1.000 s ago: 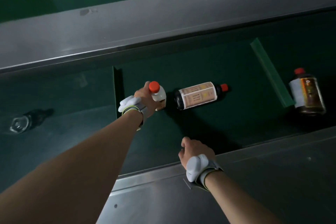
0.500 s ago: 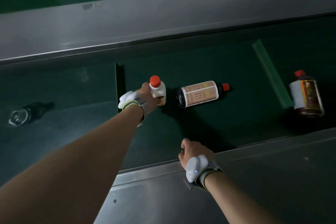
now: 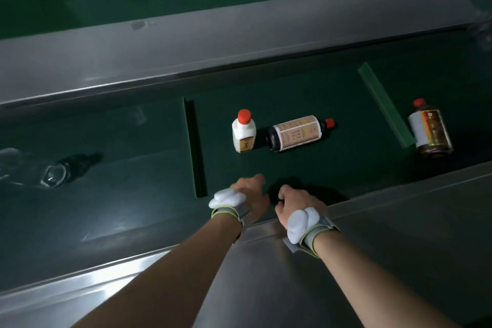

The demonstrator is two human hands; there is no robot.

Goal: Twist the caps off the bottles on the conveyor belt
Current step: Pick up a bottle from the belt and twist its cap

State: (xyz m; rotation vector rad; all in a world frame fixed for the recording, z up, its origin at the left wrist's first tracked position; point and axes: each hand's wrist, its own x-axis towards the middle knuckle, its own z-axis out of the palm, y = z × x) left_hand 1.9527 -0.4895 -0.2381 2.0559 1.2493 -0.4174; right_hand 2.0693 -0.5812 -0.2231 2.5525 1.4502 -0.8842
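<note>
A white bottle [image 3: 243,133] with a red cap [image 3: 244,116] stands upright on the green conveyor belt [image 3: 306,165], with no hand on it. Right beside it a dark labelled bottle [image 3: 294,133] lies on its side, its red cap pointing right. A brown bottle [image 3: 430,133] with a red cap lies further right. My left hand [image 3: 250,193] hovers low over the belt's near edge, fingers relaxed and holding nothing. Just to its right, my right hand [image 3: 296,201] sits at the edge with curled fingers; nothing shows in it.
A clear glass bottle [image 3: 54,174] lies on the belt at far left. Raised green cleats [image 3: 195,149] [image 3: 384,105] cross the belt. Metal side rails [image 3: 372,221] [image 3: 213,53] run along the near and far sides.
My left hand has let go of the white bottle and pulled back to the near edge beside my right hand. The white bottle stays upright. The right hand has barely moved.
</note>
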